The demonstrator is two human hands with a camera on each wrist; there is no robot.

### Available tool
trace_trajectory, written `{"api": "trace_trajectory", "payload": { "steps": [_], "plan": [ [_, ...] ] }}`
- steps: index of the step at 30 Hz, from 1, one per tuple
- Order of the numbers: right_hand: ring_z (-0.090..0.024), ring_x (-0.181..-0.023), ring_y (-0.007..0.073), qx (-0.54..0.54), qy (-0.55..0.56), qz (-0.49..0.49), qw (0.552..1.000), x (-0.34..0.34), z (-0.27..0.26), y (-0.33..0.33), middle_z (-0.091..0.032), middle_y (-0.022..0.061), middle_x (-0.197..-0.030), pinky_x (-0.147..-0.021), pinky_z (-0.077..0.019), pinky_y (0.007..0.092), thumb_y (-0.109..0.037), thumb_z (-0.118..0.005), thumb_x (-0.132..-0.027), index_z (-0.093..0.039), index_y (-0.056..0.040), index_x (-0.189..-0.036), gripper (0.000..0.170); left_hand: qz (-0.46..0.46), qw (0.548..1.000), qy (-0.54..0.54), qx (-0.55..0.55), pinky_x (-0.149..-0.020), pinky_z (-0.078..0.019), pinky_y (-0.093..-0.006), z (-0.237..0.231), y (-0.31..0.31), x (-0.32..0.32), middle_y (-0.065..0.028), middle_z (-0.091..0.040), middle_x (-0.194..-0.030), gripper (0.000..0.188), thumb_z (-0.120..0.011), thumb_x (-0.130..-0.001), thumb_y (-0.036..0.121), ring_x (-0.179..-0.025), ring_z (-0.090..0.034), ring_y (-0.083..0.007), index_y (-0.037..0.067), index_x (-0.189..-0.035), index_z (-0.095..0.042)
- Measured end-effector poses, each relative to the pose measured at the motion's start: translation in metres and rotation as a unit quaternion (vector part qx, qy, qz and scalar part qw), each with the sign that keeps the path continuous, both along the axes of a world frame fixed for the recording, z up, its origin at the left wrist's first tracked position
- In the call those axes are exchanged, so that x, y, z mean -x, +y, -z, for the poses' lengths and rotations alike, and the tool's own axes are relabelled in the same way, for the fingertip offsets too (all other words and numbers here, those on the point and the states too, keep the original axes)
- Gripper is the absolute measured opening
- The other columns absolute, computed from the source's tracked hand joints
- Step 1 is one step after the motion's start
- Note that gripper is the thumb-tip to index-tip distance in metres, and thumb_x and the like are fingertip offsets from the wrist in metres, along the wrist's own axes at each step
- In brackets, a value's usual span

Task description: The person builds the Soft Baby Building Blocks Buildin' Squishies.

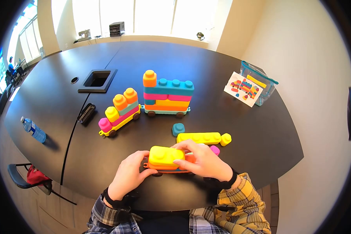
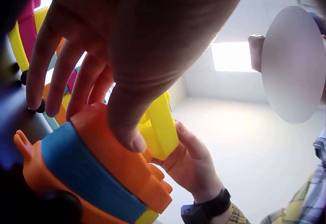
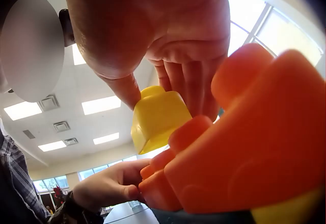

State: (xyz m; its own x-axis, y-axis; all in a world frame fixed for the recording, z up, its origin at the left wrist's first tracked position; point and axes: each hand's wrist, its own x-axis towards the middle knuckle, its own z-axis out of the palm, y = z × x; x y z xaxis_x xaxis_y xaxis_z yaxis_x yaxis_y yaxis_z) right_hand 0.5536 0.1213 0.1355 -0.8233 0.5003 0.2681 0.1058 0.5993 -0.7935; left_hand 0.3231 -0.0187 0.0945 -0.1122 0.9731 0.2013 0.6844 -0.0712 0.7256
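Note:
A toy train car with an orange base (image 2: 35,165) stands at the table's near side, between both hands. On it sit a blue block (image 2: 86,170) and orange blocks (image 2: 109,140). My left hand (image 1: 128,174) grips the car's left end, thumb on the near side of an orange block and fingers behind. A yellow block (image 1: 163,156) is pinched between the thumb and fingers of my right hand (image 1: 210,162). It sits tilted over the orange blocks in the left wrist view. More orange blocks (image 3: 244,157) fill the right wrist view's lower right.
Beyond stand a tall car (image 1: 169,97) and a stepped car (image 1: 123,115). A teal block (image 1: 178,129), long yellow block (image 1: 199,137), small yellow block (image 1: 226,139) and pink block (image 1: 215,150) lie close by. A picture card (image 1: 241,89) leans on a clear bag (image 1: 270,84). A bottle (image 1: 34,130) stands left.

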Motion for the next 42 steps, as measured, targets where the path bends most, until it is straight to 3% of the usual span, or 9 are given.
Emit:
{"api": "trace_trajectory", "payload": {
  "steps": [8,11,14,20,29,32,38,40,42],
  "plan": [
    [-0.073,-0.096,0.0332,-0.057,-0.05,-0.029,0.997,0.006,0.001,-0.005,-0.072,0.0161,-0.112,-0.085,-0.0585,0.0387,-0.02,-0.074,-0.098,-0.062,-0.0056,-0.131,0.039,-0.008,1.0,-0.023,-0.009,-0.085,-0.061,-0.0399,0.001,0.001,-0.001,-0.0157,-0.074,-0.111,0.05,-0.089,-0.083,0.02,-0.098,-0.075,-0.0334,0.002,-0.122,-0.064],
    [-0.073,-0.099,0.0339,-0.129,0.023,-0.07,0.989,0.008,0.009,-0.001,-0.072,0.0156,-0.118,-0.086,-0.0587,0.0404,-0.02,-0.074,-0.097,-0.064,-0.0071,-0.134,0.041,-0.01,0.999,-0.03,-0.009,-0.084,-0.0613,-0.0392,0.005,0.002,0.0,-0.0155,-0.074,-0.11,0.049,-0.089,-0.083,0.019,-0.096,-0.076,-0.0324,0.002,-0.121,-0.065],
    [-0.071,-0.105,0.0338,-0.136,-0.009,-0.061,0.989,0.008,0.004,-0.005,-0.072,0.0152,-0.122,-0.09,-0.0576,0.0419,-0.015,-0.075,-0.096,-0.066,-0.0055,-0.134,0.04,-0.011,0.999,-0.039,0.012,-0.086,-0.0617,-0.0363,0.003,0.002,-0.001,-0.0145,-0.074,-0.112,0.05,-0.089,-0.082,0.011,-0.101,-0.075,-0.0299,-0.001,-0.124,-0.065],
    [-0.071,-0.107,0.0344,-0.145,-0.031,-0.051,0.988,0.009,0.006,-0.007,-0.072,0.016,-0.123,-0.09,-0.058,0.0419,-0.014,-0.073,-0.096,-0.066,-0.0056,-0.133,0.038,-0.008,0.998,-0.06,0.006,-0.087,-0.0618,-0.0364,0.002,0.002,-0.002,-0.0144,-0.074,-0.113,0.051,-0.09,-0.081,0.01,-0.101,-0.075,-0.0294,-0.001,-0.124,-0.065],
    [-0.072,-0.101,0.0379,-0.145,-0.008,-0.019,0.989,0.013,0.013,-0.014,-0.071,0.0157,-0.121,-0.083,-0.0593,0.0445,-0.019,-0.07,-0.098,-0.061,-0.0072,-0.136,0.04,0.007,0.996,-0.025,-0.084,-0.088,-0.0581,-0.0413,-0.014,0.007,-0.007,-0.0142,-0.073,-0.111,0.053,-0.089,-0.082,0.025,-0.103,-0.072,-0.0344,0.004,-0.125,-0.067],
    [-0.072,-0.107,0.0365,-0.132,-0.038,-0.025,0.99,0.012,0.012,-0.012,-0.071,0.0174,-0.125,-0.09,-0.0594,0.0424,-0.016,-0.071,-0.098,-0.06,-0.0065,-0.14,0.044,0.011,0.997,-0.008,-0.075,-0.086,-0.0598,-0.0361,-0.017,0.007,-0.006,-0.0128,-0.073,-0.113,0.049,-0.088,-0.084,0.018,-0.102,-0.072,-0.029,0.004,-0.126,-0.068],
    [-0.071,-0.11,0.036,-0.135,-0.043,-0.024,0.99,0.01,0.012,-0.012,-0.071,0.017,-0.126,-0.094,-0.0579,0.0428,-0.018,-0.072,-0.098,-0.06,-0.0063,-0.142,0.047,0.01,0.998,-0.008,-0.064,-0.085,-0.0604,-0.036,-0.018,0.007,-0.006,-0.011,-0.073,-0.113,0.048,-0.088,-0.084,0.019,-0.102,-0.072,-0.0279,0.006,-0.126,-0.068],
    [-0.07,-0.112,0.0378,-0.159,0.018,-0.033,0.986,0.005,0.007,-0.006,-0.07,0.0172,-0.128,-0.096,-0.0563,0.045,-0.02,-0.071,-0.098,-0.061,-0.0064,-0.141,0.046,0.01,0.998,-0.003,-0.064,-0.085,-0.0604,-0.0361,-0.019,0.008,-0.005,-0.0108,-0.073,-0.113,0.048,-0.088,-0.084,0.019,-0.102,-0.072,-0.0277,0.007,-0.126,-0.069],
    [-0.068,-0.12,0.0375,-0.156,0.006,0.019,0.988,-0.013,-0.007,0.002,-0.069,0.0191,-0.131,-0.103,-0.0535,0.0447,-0.018,-0.073,-0.097,-0.063,-0.0044,-0.139,0.045,0.009,0.998,0.0,-0.063,-0.085,-0.0605,-0.0362,-0.019,0.008,-0.004,-0.0107,-0.074,-0.113,0.048,-0.088,-0.084,0.02,-0.102,-0.072,-0.0275,0.007,-0.126,-0.069]
  ]
}}
